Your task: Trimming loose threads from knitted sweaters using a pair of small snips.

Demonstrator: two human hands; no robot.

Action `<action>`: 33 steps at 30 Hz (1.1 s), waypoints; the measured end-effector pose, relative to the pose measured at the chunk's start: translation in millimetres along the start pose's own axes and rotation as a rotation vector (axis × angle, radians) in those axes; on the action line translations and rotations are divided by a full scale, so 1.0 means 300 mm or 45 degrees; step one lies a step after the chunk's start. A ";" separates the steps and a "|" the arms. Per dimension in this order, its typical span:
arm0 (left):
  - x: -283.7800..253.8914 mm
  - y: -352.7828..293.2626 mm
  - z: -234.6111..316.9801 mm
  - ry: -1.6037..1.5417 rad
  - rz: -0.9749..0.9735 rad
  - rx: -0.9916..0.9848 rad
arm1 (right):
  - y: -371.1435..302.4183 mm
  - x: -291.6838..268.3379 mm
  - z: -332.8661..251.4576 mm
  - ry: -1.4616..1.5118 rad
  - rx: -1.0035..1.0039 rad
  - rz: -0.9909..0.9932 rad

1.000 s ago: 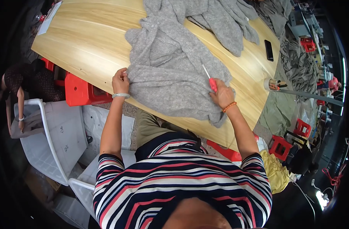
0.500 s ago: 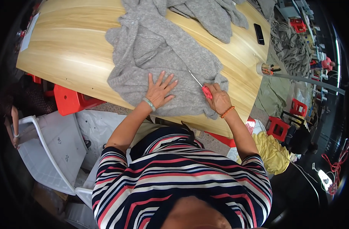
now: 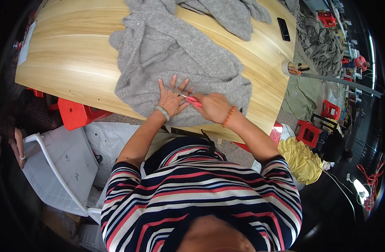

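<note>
A grey knitted garment (image 3: 209, 63) lies rumpled over the near part of the wooden table. My left hand (image 3: 171, 101) rests on it with fingers spread, pressing the knit. My right hand (image 3: 213, 107) is closed round a slim metal tool with a red handle (image 3: 194, 101), perhaps scissors; its exact kind is unclear. The metal part points left and passes by my left hand's fingers; its tip is blurred. A lighter blurred patch of knit shows just left of my left fingers.
More grey knits (image 3: 226, 19) lie at the far side of the table (image 3: 70, 50). A black phone (image 3: 283, 29) and a cup of tools (image 3: 291, 68) sit near the right edge. Red stools (image 3: 76, 113) and a white bin (image 3: 68, 168) stand left, beside another person's arm (image 3: 20, 145).
My right hand has moved left with the red-handled tool, bringing it up against my left hand. My left hand has shifted slightly left, fingers still spread on the knit.
</note>
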State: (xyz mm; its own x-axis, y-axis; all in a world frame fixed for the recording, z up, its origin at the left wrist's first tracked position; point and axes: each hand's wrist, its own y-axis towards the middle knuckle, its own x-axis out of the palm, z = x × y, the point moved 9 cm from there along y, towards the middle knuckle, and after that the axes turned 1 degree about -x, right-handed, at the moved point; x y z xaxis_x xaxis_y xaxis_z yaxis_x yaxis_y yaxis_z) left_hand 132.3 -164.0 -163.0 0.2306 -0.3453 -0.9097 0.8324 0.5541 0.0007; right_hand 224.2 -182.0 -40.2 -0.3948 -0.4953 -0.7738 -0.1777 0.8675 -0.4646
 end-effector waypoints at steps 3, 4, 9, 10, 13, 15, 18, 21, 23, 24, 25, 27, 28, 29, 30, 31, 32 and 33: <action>0.000 0.006 0.003 0.063 0.075 0.044 | 0.048 0.031 -0.056 0.035 -0.192 0.058; 0.008 0.007 0.002 0.035 0.034 0.038 | 0.033 0.034 -0.035 0.023 -0.165 0.030; -0.019 0.002 -0.008 -0.026 -0.018 -0.019 | -0.213 -0.032 0.187 0.042 0.145 0.023; -0.014 0.005 -0.011 -0.023 -0.032 -0.019 | -0.261 -0.033 0.200 0.037 0.150 0.022; -0.014 0.006 -0.014 -0.022 -0.049 -0.020 | -0.324 0.004 0.241 -0.095 0.341 -0.111; -0.027 0.019 -0.002 -0.018 -0.048 -0.005 | -0.274 0.025 0.164 0.092 0.258 -0.091; -0.035 0.022 -0.001 0.025 -0.122 -0.031 | -0.204 0.034 0.105 0.149 0.173 -0.064; -0.050 0.008 -0.024 -0.007 -0.087 -0.003 | -0.208 0.035 0.136 0.135 0.092 -0.006; -0.102 -0.015 -0.104 -0.421 0.061 -0.068 | -0.245 0.009 0.182 0.268 0.053 0.099; -0.177 -0.005 -0.110 -0.405 0.071 -0.055 | -0.267 0.009 0.206 0.265 0.048 0.121; -0.320 0.002 -0.153 -0.123 0.175 -0.270 | -0.296 0.019 0.244 0.252 0.120 0.124; -0.461 -0.015 -0.253 0.176 0.307 -0.498 | -0.318 0.044 0.264 0.227 0.162 0.137; -0.462 -0.030 -0.352 0.190 0.208 -0.699 | -0.319 0.056 0.263 0.248 0.145 0.149; -0.462 -0.056 -0.450 0.200 0.113 -0.901 | -0.313 0.066 0.259 0.265 0.124 0.161; -0.398 -0.070 -0.521 -0.086 -0.047 -0.915 | -0.302 0.074 0.251 0.283 0.100 0.186; -0.354 -0.079 -0.553 -0.150 -0.022 -0.895 | -0.287 0.055 0.231 0.267 0.076 0.210; -0.310 -0.096 -0.583 -0.210 0.002 -0.873 | -0.270 0.053 0.224 0.259 0.119 0.165; -0.252 -0.084 -0.595 -0.173 -0.159 -0.820 | -0.254 0.058 0.220 0.251 0.167 0.119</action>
State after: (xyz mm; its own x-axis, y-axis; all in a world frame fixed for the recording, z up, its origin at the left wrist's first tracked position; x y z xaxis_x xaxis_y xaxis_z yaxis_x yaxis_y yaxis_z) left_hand 4.0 -16.6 -168.5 0.2488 -0.5052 -0.8263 0.3996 0.8307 -0.3876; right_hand 290.4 -259.7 -46.5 -0.5748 -0.3834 -0.7229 -0.0187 0.8894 -0.4568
